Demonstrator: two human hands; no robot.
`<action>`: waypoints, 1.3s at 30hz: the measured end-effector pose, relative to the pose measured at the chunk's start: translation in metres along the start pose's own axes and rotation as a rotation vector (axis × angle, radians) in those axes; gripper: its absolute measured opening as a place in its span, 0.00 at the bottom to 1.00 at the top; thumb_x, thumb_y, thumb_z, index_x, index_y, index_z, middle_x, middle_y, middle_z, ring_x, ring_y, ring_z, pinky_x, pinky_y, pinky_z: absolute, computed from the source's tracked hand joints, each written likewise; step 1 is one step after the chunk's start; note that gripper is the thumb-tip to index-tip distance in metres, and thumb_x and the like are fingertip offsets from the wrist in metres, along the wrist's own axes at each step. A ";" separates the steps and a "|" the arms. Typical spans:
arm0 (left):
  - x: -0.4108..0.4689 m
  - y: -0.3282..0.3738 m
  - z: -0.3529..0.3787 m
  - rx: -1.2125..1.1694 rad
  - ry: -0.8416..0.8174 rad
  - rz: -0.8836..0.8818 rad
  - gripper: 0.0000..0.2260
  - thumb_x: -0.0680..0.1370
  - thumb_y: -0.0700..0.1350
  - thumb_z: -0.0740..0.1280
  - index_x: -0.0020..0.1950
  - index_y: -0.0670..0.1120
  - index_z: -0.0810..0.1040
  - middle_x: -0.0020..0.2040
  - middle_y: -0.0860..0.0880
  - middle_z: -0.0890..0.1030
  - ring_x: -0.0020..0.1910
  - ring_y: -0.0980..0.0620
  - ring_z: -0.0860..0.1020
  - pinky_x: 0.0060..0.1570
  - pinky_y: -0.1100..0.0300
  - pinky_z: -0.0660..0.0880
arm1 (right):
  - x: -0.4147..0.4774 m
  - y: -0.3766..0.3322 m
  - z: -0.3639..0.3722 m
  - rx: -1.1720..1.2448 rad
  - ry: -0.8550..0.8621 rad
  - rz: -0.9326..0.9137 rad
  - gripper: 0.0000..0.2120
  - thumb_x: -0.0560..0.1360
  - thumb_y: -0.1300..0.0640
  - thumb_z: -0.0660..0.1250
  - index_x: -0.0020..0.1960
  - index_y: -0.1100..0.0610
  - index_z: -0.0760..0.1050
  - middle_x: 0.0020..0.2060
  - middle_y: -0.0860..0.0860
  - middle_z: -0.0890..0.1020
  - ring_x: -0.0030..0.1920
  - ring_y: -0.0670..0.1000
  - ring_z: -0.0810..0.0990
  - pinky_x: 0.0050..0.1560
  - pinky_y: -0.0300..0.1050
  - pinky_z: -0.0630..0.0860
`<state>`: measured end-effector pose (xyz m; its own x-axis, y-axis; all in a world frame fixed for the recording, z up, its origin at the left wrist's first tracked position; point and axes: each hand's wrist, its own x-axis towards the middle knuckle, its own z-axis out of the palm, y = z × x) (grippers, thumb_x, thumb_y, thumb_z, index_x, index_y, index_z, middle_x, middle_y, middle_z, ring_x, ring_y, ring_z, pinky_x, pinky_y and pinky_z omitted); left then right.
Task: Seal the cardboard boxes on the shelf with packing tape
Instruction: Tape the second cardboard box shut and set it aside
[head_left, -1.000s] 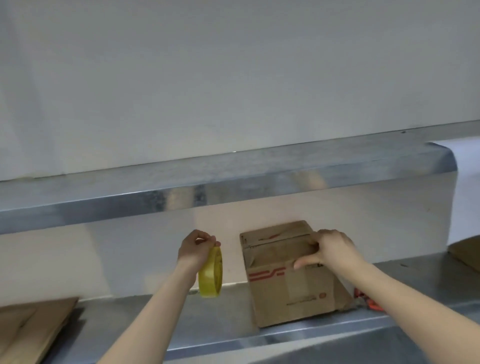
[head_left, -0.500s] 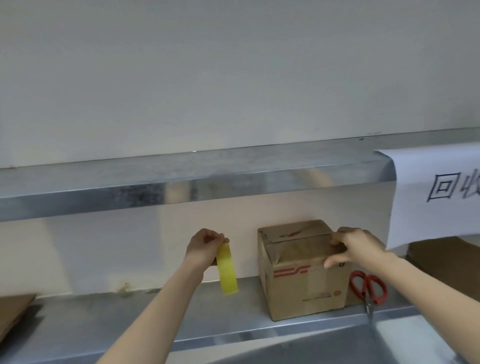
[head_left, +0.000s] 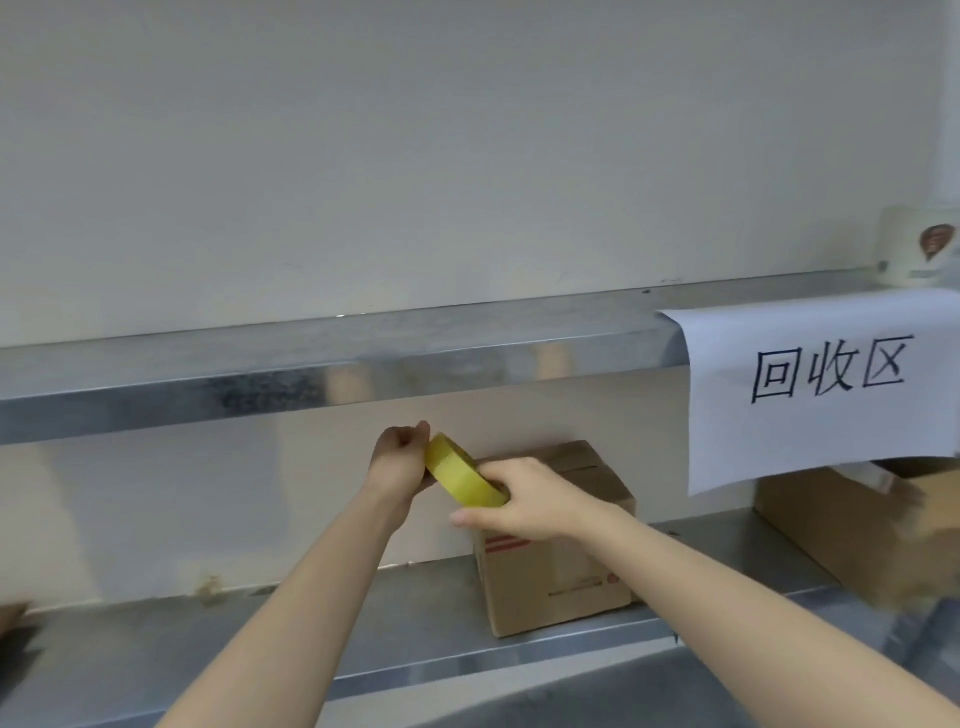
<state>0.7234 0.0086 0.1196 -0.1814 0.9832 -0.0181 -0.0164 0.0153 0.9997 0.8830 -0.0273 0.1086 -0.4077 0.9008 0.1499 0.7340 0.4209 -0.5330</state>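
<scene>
White wall behind two steel shelves. Left grip curled round the upper left edge of a yellow tape roll, right grip closed over its lower right rim, thumb stretched out beneath. Roll held tilted in the air between both, in front of the top left corner of a small box. Box upright on the lower shelf, near the wall, top flaps closed, red stripes on its front. Further right on the same shelf, a larger box, partly behind a paper sign with handwritten characters, hung from the upper shelf. White container at that shelf's far right. Scrap of cardboard at the lower shelf's left edge.
</scene>
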 end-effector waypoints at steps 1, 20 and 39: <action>-0.001 0.001 -0.001 -0.033 -0.009 -0.008 0.09 0.83 0.44 0.59 0.54 0.37 0.70 0.45 0.42 0.76 0.40 0.49 0.77 0.35 0.59 0.76 | 0.001 -0.001 0.001 0.012 -0.023 -0.002 0.24 0.70 0.36 0.69 0.40 0.59 0.72 0.35 0.48 0.76 0.37 0.50 0.75 0.38 0.45 0.69; 0.074 -0.008 -0.013 -0.054 -0.186 0.094 0.06 0.76 0.39 0.69 0.52 0.40 0.81 0.46 0.48 0.82 0.43 0.54 0.79 0.38 0.67 0.71 | 0.015 -0.072 -0.036 -0.200 0.110 0.392 0.27 0.72 0.33 0.65 0.31 0.56 0.79 0.29 0.48 0.84 0.31 0.46 0.79 0.38 0.42 0.76; 0.117 -0.095 0.018 -0.027 -0.225 0.064 0.09 0.74 0.50 0.71 0.37 0.52 0.73 0.43 0.47 0.83 0.49 0.44 0.81 0.57 0.45 0.76 | -0.014 -0.086 0.009 0.055 -0.172 0.910 0.22 0.76 0.39 0.64 0.36 0.57 0.74 0.33 0.52 0.79 0.34 0.52 0.79 0.31 0.42 0.77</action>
<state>0.7218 0.1258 0.0231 0.0412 0.9978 0.0521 -0.0386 -0.0505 0.9980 0.8210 -0.0768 0.1448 0.2351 0.8513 -0.4691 0.7858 -0.4505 -0.4237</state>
